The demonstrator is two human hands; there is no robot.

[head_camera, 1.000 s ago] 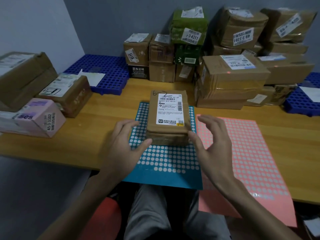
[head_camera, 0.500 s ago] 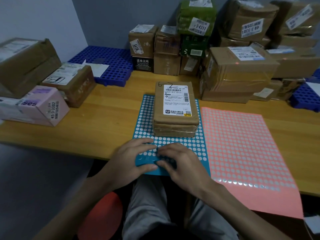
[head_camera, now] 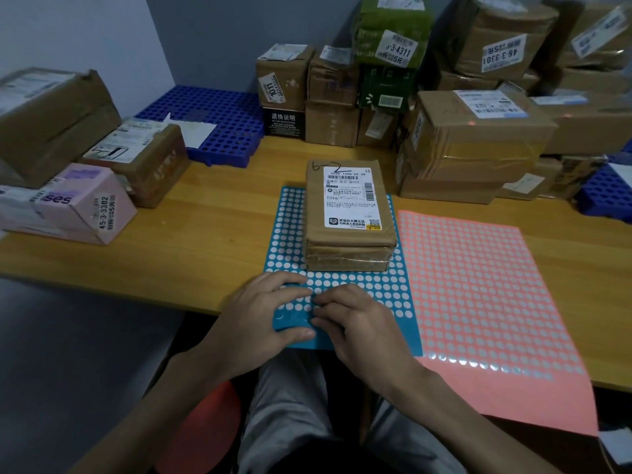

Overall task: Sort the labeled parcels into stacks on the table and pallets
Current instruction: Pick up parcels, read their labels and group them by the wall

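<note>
head view is showing the left hand [head_camera: 260, 313] and right hand [head_camera: 362, 326] meeting at the bottom centre of the frame. both are on the near edge of the blue dot sheet [head_camera: 398, 302], which is overhanging the table [head_camera: 205, 241]. the left hand is pressing the sheet down, fingers and thumb lying fairly flat on top. the right hand's curled fingertips [head_camera: 319, 304] are picking at a white dot, though whether one is pinched i cannot tell.

the step looks like peeling a sticker for the parcel [head_camera: 349, 213], which is lying flat on the same sheet just above the hands, label up. to do it well, the left hand should be holding the sheet taut right beside the chosen dot while a nail is lifting only its rim, so the neighbouring dots are not coming up and the parcel is not sliding.

the parcel's label is reading "502d t098-69 69" and "t098", with "6-2" handwritten at its upper left corner. at the left edge a pink box [head_camera: 75, 203] is showing "ses" and "45-3-3302". along the top, a green box [head_camera: 393, 32] is showing "3-4311", a brown box [head_camera: 502, 39] "46-3-3301" upside down, and a black carton [head_camera: 284, 123] "退换说明".
</note>
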